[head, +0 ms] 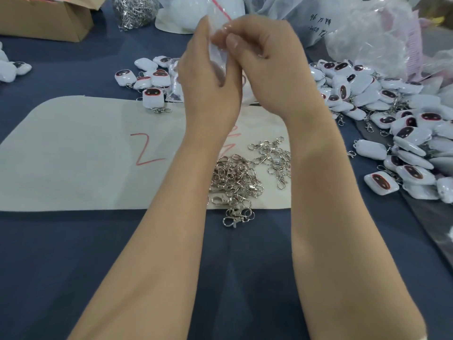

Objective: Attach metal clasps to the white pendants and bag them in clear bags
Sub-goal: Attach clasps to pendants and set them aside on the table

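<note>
A person's left hand (pixel 208 77) and right hand (pixel 269 65) meet at 12 o'clock in the frame, raised above a blue-covered table (pixel 245 266). Both pinch a clear bag (pixel 215 13) between them. The bag's red-striped mouth rises above the fingers, at 12 o'clock from the grip, and its body hangs down between the two palms. Whether a pendant is inside cannot be told. Below the wrists, at 6 o'clock from the hands, loose metal clasps (pixel 235 177) lie piled on a cream mat (pixel 73 155). A heap of white pendants (pixel 392 114) with clasps on them spreads at 3 o'clock, and a smaller group (pixel 149 79) sits at 9 o'clock from the hands. A cardboard box (pixel 49 20) stands open at 11 o'clock, its contents unclear. Beside it, a clear sack (pixel 134 11) holds more silver clasps. A crinkled plastic sack (pixel 367 40) lies at 1 o'clock.
</note>
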